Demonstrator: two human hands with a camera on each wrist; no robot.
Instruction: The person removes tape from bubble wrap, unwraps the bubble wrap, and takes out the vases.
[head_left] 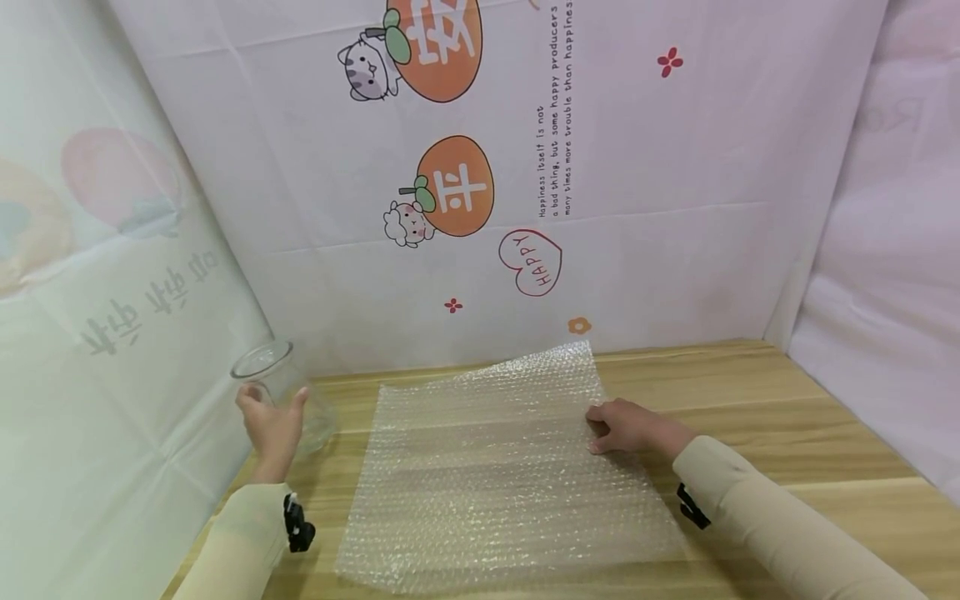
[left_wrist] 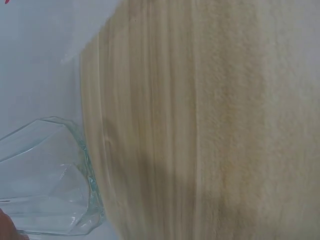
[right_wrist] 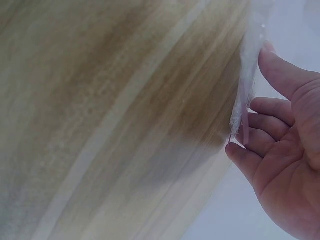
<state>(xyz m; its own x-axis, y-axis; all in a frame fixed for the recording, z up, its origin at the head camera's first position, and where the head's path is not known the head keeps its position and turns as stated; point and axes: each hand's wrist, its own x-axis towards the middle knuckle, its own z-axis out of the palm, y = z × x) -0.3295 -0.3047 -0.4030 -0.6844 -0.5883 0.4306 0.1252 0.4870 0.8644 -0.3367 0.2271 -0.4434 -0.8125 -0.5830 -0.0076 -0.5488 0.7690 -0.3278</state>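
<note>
A clear glass vase (head_left: 318, 417) with a round rim leans tilted at the left of the table. My left hand (head_left: 272, 425) grips it by its side, thumb toward the right. The left wrist view gives its faceted wall and thick base (left_wrist: 90, 195), with a bit of a finger at the lower left corner. A sheet of bubble wrap (head_left: 480, 483) lies spread in the middle. My right hand (head_left: 626, 425) pinches its right edge; in the right wrist view, the wrap's edge (right_wrist: 244, 95) runs between thumb and curled fingers.
The wood-grain table (head_left: 750, 417) extends to the right of the wrap. A white printed cloth (head_left: 637, 208) hangs behind it, with more cloth at the left (head_left: 97, 400) and right (head_left: 885, 333). Each sleeve carries a black strap.
</note>
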